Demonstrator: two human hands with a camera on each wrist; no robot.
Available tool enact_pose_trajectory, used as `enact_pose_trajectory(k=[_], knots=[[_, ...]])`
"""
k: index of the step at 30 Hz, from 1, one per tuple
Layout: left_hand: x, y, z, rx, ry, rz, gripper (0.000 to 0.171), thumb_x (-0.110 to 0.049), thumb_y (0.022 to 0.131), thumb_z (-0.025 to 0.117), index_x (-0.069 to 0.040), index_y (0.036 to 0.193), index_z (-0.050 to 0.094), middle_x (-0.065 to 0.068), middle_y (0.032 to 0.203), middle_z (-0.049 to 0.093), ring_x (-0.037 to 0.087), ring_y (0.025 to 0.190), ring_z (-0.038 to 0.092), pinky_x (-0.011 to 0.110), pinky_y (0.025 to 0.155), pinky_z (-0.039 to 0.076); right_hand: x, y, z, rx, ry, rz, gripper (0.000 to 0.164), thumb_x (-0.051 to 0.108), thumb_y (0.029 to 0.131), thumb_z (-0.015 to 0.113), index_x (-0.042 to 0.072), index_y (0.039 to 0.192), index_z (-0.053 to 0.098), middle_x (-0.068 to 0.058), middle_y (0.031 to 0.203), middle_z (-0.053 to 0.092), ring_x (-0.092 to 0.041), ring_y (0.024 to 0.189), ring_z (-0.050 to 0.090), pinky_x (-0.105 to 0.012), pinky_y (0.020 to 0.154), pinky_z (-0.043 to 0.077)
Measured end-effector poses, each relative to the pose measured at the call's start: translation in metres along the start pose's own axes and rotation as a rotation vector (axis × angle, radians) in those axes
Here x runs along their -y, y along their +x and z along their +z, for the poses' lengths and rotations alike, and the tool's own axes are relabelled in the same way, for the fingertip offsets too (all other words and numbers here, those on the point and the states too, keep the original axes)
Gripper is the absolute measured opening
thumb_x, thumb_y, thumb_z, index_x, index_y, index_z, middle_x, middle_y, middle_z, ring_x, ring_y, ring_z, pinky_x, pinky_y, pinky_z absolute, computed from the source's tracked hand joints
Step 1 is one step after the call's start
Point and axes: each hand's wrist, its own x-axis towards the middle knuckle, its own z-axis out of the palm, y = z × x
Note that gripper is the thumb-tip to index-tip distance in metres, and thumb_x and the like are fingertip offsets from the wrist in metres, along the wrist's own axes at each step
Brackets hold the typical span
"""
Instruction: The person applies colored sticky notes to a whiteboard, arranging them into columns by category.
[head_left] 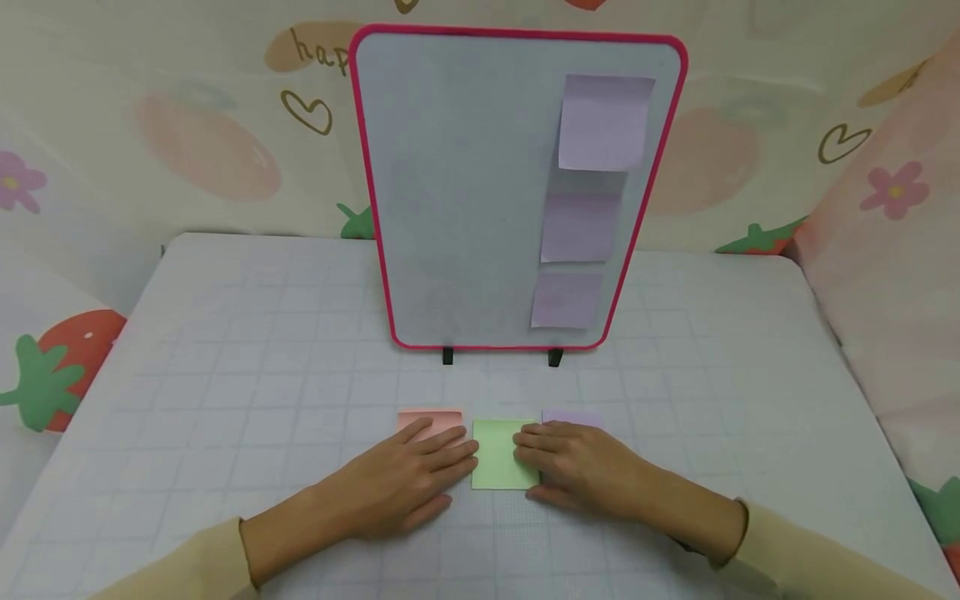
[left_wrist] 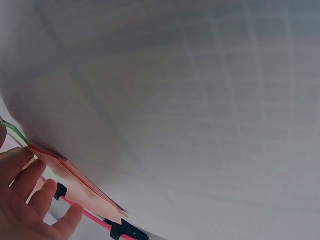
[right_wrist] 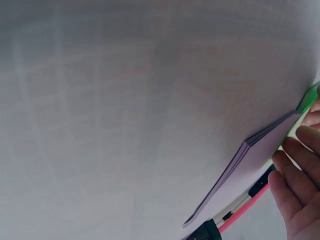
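Observation:
A green sticky note pad (head_left: 498,455) lies on the table between my two hands. My left hand (head_left: 408,479) rests over a salmon-pink sticky note pad (head_left: 444,422), with its straight fingertips close to the green pad's left edge. The right hand (head_left: 581,468) covers most of a purple sticky note pad (head_left: 573,416), and its fingertips overlap the green pad's right side. In the left wrist view, the pink pad (left_wrist: 80,185) shows its edge beside loosely spread fingers. Layered sheets of the purple pad (right_wrist: 250,155) appear in the right wrist view, next to relaxed fingers.
A whiteboard (head_left: 465,192) with a pink frame stands behind the pads on black feet (head_left: 447,356). Three purple sticky notes (head_left: 606,125) hang in a column down its right side. The table (head_left: 225,358) has a pale grid cover, and patterned cloth (head_left: 210,150) hangs around it.

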Motion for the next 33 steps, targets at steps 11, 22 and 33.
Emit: enact_pose_trajectory(k=[11,22,33], knots=[[0.0002,-0.0015,0.0005,0.001,0.008,-0.007,0.050,-0.035,0.100,0.054,-0.013,0.144,0.053,0.002,0.150,0.048,0.021,0.141,0.041,0.051,0.112,0.036,-0.0018,-0.0001,-0.0009,0.013,0.003,-0.002,0.040,0.033,0.088,0.075,0.006,0.117,0.070,-0.008,0.124,0.069,-0.021,0.117,0.064,-0.037,0.101,0.049],[-0.0003,-0.0012,0.0012,-0.015,0.027,-0.001,0.049,-0.034,0.099,0.055,-0.012,0.143,0.054,0.003,0.149,0.050,0.021,0.140,0.043,0.050,0.111,0.037,-0.0034,0.0006,0.0007,-0.009,-0.028,-0.044,0.033,0.030,0.089,0.073,0.008,0.113,0.070,-0.007,0.121,0.070,-0.021,0.115,0.065,-0.036,0.099,0.050],[0.0007,-0.0010,0.0012,-0.005,0.026,-0.006,0.050,-0.035,0.099,0.054,-0.013,0.144,0.054,0.002,0.149,0.050,0.021,0.140,0.043,0.050,0.111,0.037,-0.0068,-0.0004,0.0014,-0.047,-0.121,-0.134,0.024,0.022,0.086,0.076,0.009,0.106,0.070,-0.002,0.114,0.071,-0.019,0.111,0.066,-0.034,0.095,0.052]])
